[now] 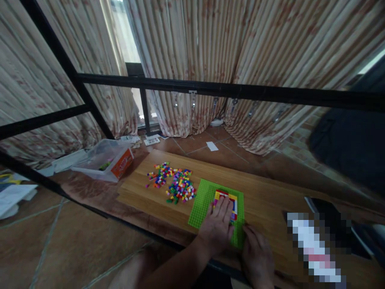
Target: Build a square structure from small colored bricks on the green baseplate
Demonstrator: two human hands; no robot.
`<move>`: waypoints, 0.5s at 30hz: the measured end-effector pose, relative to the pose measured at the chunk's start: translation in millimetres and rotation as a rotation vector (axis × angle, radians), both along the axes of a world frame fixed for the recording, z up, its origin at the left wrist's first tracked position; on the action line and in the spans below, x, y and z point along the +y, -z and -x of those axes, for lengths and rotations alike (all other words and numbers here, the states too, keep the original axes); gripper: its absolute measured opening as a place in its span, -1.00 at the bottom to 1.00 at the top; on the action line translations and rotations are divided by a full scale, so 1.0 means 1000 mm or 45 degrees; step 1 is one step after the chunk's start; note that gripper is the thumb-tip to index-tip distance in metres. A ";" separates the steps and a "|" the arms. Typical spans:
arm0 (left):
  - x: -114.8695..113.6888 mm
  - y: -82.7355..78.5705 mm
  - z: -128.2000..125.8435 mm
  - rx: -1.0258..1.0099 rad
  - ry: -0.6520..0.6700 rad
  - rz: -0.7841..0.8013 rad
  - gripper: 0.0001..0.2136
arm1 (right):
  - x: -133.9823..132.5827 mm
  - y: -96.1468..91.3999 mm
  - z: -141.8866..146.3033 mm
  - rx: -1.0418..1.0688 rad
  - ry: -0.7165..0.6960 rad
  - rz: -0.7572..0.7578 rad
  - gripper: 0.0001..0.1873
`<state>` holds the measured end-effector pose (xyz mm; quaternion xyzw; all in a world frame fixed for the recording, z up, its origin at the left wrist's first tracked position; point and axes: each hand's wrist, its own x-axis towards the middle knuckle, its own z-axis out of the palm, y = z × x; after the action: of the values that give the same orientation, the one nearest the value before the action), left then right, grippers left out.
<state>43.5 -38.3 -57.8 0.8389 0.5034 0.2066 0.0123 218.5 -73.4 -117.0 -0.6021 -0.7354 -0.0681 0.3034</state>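
Note:
My left hand (218, 224) lies palm down over a green studded baseplate (198, 208), fingers stretched out and close together. Under its fingertips is a low outline of toy building bricks (223, 193) in red, yellow, white, blue and purple, partly covered by the hand. Beside the plate's lower right edge, my right hand (258, 252) rests on the wooden table with its fingers extended, touching or almost touching the plate. Its thumb is hidden. Left of the plate, a loose spread of small multicoloured bricks (180, 182) covers part of the table.
The wooden table (270, 200) carries dark flat objects (325, 212) and a pixelated item (315, 249) at right. A clear plastic bin (104, 160) with an orange label stands on the floor at left. Black metal bars (210, 87) cross in front of patterned curtains (192, 48).

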 end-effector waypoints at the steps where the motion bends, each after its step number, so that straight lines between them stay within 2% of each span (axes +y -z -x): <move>1: 0.000 0.000 0.000 -0.002 0.001 -0.005 -0.36 | 0.000 -0.001 0.000 -0.013 0.003 0.002 -0.65; 7: 0.001 0.001 0.000 -0.016 0.005 -0.031 -0.36 | 0.001 -0.009 0.004 -0.048 0.039 -0.034 -0.67; 15: 0.002 0.006 0.000 -0.056 0.022 -0.064 -0.36 | 0.004 -0.007 0.006 -0.043 0.054 -0.002 -0.65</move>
<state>43.4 -36.2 -63.3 0.8385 0.4904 0.2376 0.0041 212.4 -69.9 -110.3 -0.6163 -0.7272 -0.0851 0.2899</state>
